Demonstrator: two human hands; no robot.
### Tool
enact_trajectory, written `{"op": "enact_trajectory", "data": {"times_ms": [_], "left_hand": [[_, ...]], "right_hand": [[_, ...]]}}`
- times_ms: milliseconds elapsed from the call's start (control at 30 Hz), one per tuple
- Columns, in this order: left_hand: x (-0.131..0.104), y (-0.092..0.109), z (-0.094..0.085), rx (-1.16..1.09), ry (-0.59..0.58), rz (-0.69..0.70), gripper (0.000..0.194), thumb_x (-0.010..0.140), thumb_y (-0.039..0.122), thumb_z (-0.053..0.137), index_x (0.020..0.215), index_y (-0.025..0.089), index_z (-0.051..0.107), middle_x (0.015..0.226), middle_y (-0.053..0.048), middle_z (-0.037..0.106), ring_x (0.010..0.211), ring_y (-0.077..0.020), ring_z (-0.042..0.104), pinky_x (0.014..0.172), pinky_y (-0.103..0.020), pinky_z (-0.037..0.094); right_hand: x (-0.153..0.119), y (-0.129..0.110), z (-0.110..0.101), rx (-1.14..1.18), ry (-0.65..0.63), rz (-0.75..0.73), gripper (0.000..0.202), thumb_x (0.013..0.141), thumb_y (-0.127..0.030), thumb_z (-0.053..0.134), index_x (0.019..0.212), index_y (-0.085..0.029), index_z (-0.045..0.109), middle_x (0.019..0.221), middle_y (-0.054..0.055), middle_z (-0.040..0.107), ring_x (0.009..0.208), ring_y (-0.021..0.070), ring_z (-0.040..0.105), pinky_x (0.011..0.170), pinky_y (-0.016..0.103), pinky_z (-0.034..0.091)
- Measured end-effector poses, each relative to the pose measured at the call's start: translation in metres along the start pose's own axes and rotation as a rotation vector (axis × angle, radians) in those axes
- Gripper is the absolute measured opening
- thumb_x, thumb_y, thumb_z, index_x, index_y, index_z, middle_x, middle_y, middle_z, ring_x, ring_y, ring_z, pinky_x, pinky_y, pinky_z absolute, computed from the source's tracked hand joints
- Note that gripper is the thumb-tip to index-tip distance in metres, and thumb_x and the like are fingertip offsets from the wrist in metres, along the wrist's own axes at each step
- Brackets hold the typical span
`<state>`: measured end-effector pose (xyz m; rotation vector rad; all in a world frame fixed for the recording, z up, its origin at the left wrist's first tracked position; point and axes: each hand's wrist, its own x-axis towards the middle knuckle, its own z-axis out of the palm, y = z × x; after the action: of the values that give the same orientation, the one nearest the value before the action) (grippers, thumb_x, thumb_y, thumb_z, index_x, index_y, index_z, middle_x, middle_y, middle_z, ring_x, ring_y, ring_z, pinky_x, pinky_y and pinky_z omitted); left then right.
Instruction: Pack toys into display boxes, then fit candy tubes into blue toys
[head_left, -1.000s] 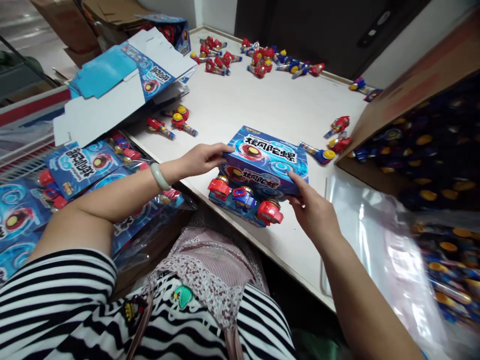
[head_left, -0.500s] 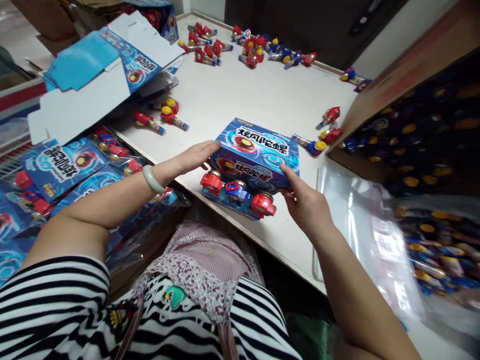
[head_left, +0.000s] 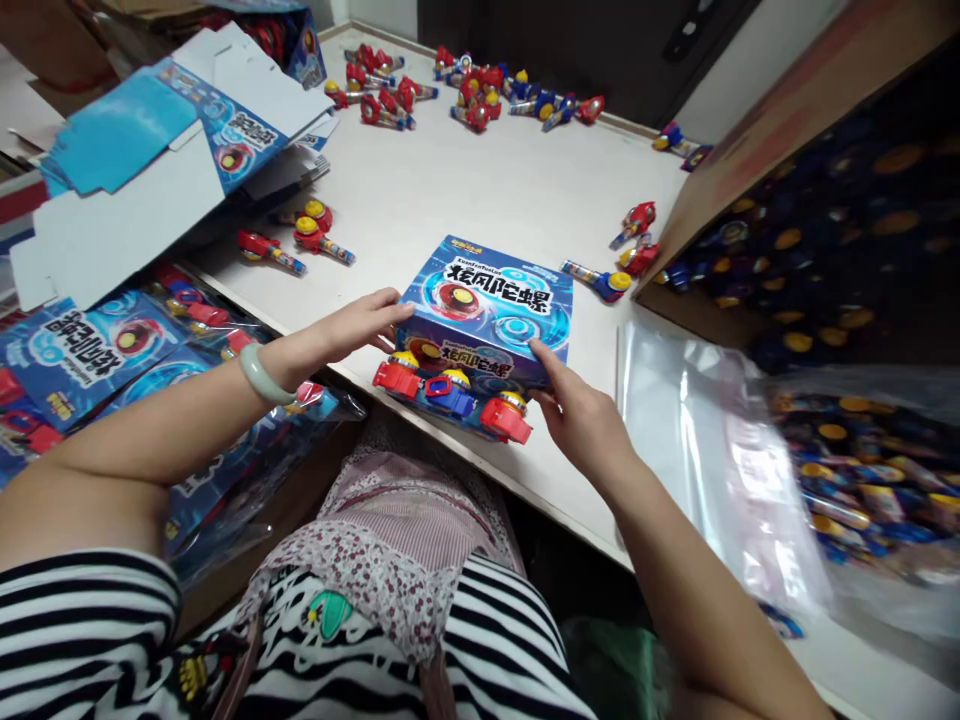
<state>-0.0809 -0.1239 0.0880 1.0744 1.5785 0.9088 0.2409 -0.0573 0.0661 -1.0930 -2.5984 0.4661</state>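
Blue printed card forms the box [head_left: 487, 315] at the near edge of the table [head_left: 465, 185]. My left hand [head_left: 371, 325] grips its 9 o'clock end, my right hand [head_left: 577, 410] its 4 o'clock corner, apparently steadying it with three toys [head_left: 448, 392] protruding at 6. Its top reads "XuanFenTuoLuo" and 炫风陀螺. Flattened cartons [head_left: 127, 225] lie at 10, clear plastic [head_left: 667, 430] at 4.

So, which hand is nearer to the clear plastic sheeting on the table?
Right. The right hand holds the right end of the blue display box, beside the clear plastic sheeting; the left hand holds the left end, farther off across the box.
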Motion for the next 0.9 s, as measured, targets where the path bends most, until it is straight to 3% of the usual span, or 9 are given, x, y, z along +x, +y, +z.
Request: {"op": "enact_trajectory", "data": {"times_ms": [267, 400, 467, 533, 600, 667, 733, 833, 900], "left_hand": [[0.010, -0.023, 0.003, -0.013, -0.006, -0.001, 0.042, 0.069, 0.049, 0.072, 0.083, 0.018, 0.048, 0.085, -0.004, 0.057, 0.082, -0.0191, 0.058, 0.065, -0.030, 0.049], [0.012, -0.020, -0.007, -0.006, 0.030, -0.051, 0.049, 0.062, 0.045, 0.080, 0.090, 0.018, 0.050, 0.089, -0.006, 0.058, 0.086, -0.0213, 0.060, 0.067, -0.032, 0.051], [0.012, -0.014, -0.016, 0.042, 0.065, 0.006, 0.054, 0.064, 0.045, 0.080, 0.102, 0.019, 0.052, 0.099, -0.009, 0.059, 0.095, -0.0239, 0.060, 0.070, -0.033, 0.052], [0.018, -0.002, -0.024, 0.114, 0.120, 0.106, 0.057, 0.070, 0.046, 0.077, 0.113, 0.019, 0.051, 0.107, -0.011, 0.059, 0.102, -0.0252, 0.059, 0.076, -0.034, 0.052], [0.035, 0.014, -0.029, 0.207, 0.185, 0.226, 0.055, 0.074, 0.046, 0.075, 0.116, 0.018, 0.052, 0.111, -0.011, 0.059, 0.105, -0.0254, 0.057, 0.085, -0.037, 0.051], [0.064, 0.031, -0.028, 0.303, 0.213, 0.358, 0.052, 0.076, 0.044, 0.072, 0.116, 0.017, 0.054, 0.116, -0.011, 0.059, 0.111, -0.0258, 0.055, 0.096, -0.039, 0.047], [0.102, 0.046, -0.020, 0.392, 0.186, 0.491, 0.051, 0.077, 0.043, 0.070, 0.118, 0.016, 0.057, 0.124, -0.012, 0.059, 0.119, -0.0267, 0.052, 0.104, -0.039, 0.042], [0.155, 0.055, -0.002, 0.544, 0.088, 0.591, 0.063, 0.071, 0.045, 0.074, 0.124, 0.014, 0.059, 0.131, -0.014, 0.057, 0.129, -0.0308, 0.046, 0.112, -0.040, 0.034], [0.176, 0.051, 0.007, 0.672, -0.008, 0.582, 0.070, 0.069, 0.052, 0.074, 0.127, 0.013, 0.061, 0.129, -0.016, 0.059, 0.128, -0.0344, 0.047, 0.113, -0.043, 0.032]], "right_hand": [[-0.009, 0.012, 0.042, -0.113, 0.020, 0.004, 0.062, 0.096, -0.020, 0.039, 0.156, -0.035, 0.035, 0.098, 0.005, 0.071, 0.076, 0.0209, 0.067, 0.061, 0.028, 0.052], [-0.012, 0.015, 0.026, -0.012, 0.021, -0.045, 0.064, 0.094, -0.022, 0.046, 0.156, -0.032, 0.035, 0.104, 0.008, 0.068, 0.082, 0.0227, 0.068, 0.067, 0.032, 0.056], [-0.025, 0.020, 0.012, 0.106, 0.116, -0.024, 0.058, 0.096, -0.026, 0.047, 0.154, -0.028, 0.039, 0.112, 0.010, 0.066, 0.090, 0.0230, 0.068, 0.077, 0.036, 0.058], [-0.045, 0.023, 0.003, 0.219, 0.242, 0.096, 0.048, 0.097, -0.031, 0.049, 0.145, -0.027, 0.050, 0.111, 0.011, 0.067, 0.093, 0.0232, 0.069, 0.077, 0.037, 0.059], [-0.068, 0.019, 0.006, 0.345, 0.202, 0.220, 0.035, 0.097, -0.038, 0.052, 0.128, -0.027, 0.063, 0.100, 0.008, 0.071, 0.087, 0.0236, 0.070, 0.070, 0.036, 0.060], [-0.086, 0.008, 0.021, 0.497, -0.025, 0.237, 0.025, 0.096, -0.040, 0.054, 0.112, -0.029, 0.070, 0.094, 0.006, 0.074, 0.084, 0.0241, 0.072, 0.071, 0.037, 0.061], [-0.095, -0.009, 0.046, 0.591, -0.217, 0.165, 0.024, 0.096, -0.039, 0.053, 0.105, -0.028, 0.072, 0.100, 0.006, 0.077, 0.093, 0.0254, 0.073, 0.084, 0.042, 0.060], [-0.091, -0.034, 0.087, 0.531, -0.170, 0.116, 0.028, 0.095, -0.034, 0.053, 0.114, -0.024, 0.072, 0.118, 0.012, 0.074, 0.112, 0.0298, 0.068, 0.101, 0.051, 0.053], [-0.083, -0.042, 0.107, 0.467, -0.106, 0.148, 0.032, 0.094, -0.032, 0.055, 0.120, -0.023, 0.070, 0.125, 0.014, 0.071, 0.118, 0.0318, 0.065, 0.105, 0.054, 0.049]]}}
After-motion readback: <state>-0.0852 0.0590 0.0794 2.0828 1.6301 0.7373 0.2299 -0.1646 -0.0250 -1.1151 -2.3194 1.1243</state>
